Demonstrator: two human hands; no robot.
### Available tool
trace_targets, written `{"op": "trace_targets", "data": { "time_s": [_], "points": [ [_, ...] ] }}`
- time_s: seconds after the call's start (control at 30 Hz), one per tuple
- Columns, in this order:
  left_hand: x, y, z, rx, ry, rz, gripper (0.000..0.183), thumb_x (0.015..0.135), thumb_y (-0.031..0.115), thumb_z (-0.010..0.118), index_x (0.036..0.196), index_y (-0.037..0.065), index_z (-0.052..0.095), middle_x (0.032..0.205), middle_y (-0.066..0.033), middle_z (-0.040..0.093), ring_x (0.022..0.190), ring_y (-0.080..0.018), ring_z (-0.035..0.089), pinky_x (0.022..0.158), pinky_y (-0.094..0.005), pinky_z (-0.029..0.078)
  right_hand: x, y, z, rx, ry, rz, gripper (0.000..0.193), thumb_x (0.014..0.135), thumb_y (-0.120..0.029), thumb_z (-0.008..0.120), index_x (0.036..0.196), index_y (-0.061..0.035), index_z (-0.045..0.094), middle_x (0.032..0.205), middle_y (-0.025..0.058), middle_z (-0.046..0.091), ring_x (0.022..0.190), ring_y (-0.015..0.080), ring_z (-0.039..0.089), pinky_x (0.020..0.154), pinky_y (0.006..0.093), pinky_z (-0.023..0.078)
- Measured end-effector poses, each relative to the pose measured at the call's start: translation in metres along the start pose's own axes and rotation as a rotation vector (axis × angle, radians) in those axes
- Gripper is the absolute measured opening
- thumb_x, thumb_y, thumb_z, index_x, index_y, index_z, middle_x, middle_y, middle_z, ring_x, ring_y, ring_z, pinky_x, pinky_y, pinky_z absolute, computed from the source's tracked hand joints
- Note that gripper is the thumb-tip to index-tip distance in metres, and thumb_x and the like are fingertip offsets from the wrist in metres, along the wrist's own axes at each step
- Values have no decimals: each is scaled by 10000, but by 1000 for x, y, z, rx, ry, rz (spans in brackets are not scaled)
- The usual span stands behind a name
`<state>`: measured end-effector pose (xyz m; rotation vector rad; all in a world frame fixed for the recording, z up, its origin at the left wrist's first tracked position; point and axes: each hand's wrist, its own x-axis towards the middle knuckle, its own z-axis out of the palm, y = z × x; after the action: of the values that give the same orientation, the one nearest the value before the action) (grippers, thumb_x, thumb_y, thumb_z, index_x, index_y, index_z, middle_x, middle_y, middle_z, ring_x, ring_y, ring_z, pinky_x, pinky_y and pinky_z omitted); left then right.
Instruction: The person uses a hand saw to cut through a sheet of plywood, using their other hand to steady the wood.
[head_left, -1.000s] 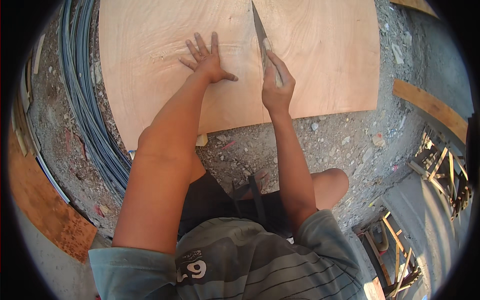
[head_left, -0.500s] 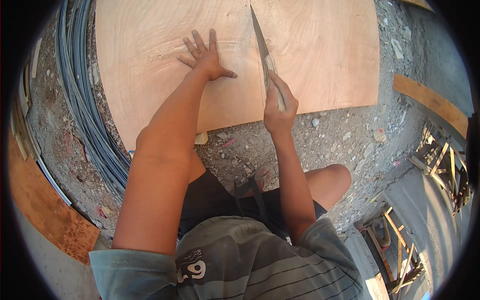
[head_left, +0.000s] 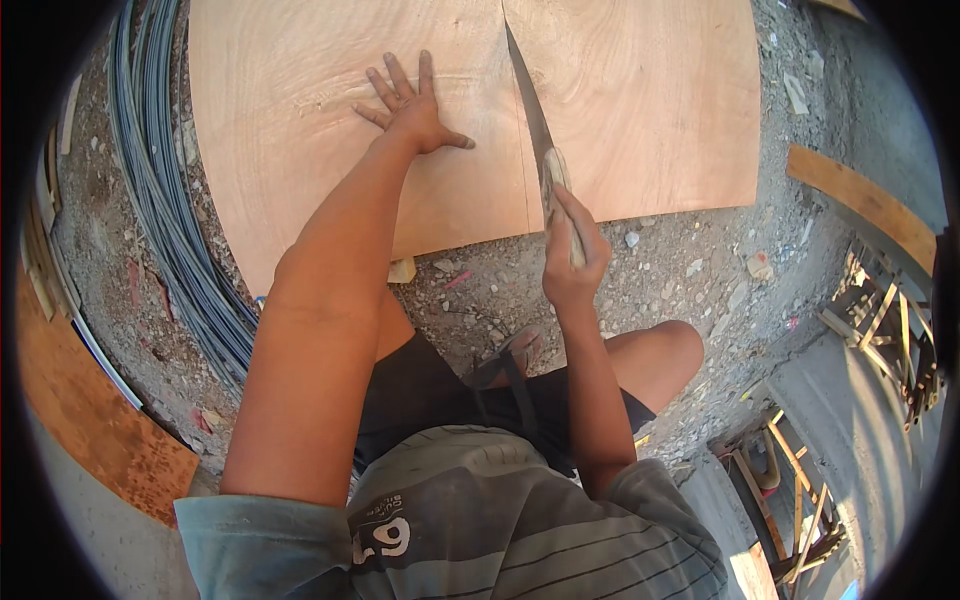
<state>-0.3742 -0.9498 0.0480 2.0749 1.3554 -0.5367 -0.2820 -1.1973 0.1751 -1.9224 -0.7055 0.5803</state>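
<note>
A large pale plywood sheet (head_left: 660, 120) lies in front of me, its near edge above the gravel. My left hand (head_left: 412, 115) presses flat on it, fingers spread, left of a thin dark line that runs from the near edge toward the far side. My right hand (head_left: 575, 250) is closed round the light handle of a handsaw (head_left: 530, 95). The saw's blade points away from me, its tip at the far end of the line. The handle is over the near edge of the sheet, a little right of the line.
A bundle of grey rods (head_left: 165, 190) curves along the left of the sheet. Rusty-brown boards (head_left: 100, 420) lie farther left. Stony ground (head_left: 690, 280) surrounds my feet. At the right are a curved wooden strip (head_left: 860, 205) and piles of wood sticks (head_left: 895, 340).
My right hand has drawn the handsaw back toward me and slightly right, so the handle now reaches past the near edge. My left hand stays on the plywood.
</note>
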Motion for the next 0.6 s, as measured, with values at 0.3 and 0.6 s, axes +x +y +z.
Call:
{"op": "trace_targets", "data": {
  "time_s": [0.3, 0.6],
  "points": [
    [6, 28, 6, -14, 1, 64, 1698, 521, 623, 994, 1696, 240, -170, 1694, -304, -304, 1527, -578, -301, 1065, -899, -64, 135, 33, 51, -4, 74, -172, 268, 1036, -57, 614, 1261, 36, 725, 1053, 157, 788, 943, 125, 693, 843, 277, 535],
    [7, 6, 5, -6, 39, 41, 1703, 512, 640, 991, 1697, 238, -165, 1690, -313, -302, 1524, -578, -307, 1059, -905, -55, -45, 2, -39, -80, -41, -24, 307, 1012, 55, 559, 1273, 63, 721, 1087, 191, 796, 841, 89, 697, 775, 255, 553]
  ]
}}
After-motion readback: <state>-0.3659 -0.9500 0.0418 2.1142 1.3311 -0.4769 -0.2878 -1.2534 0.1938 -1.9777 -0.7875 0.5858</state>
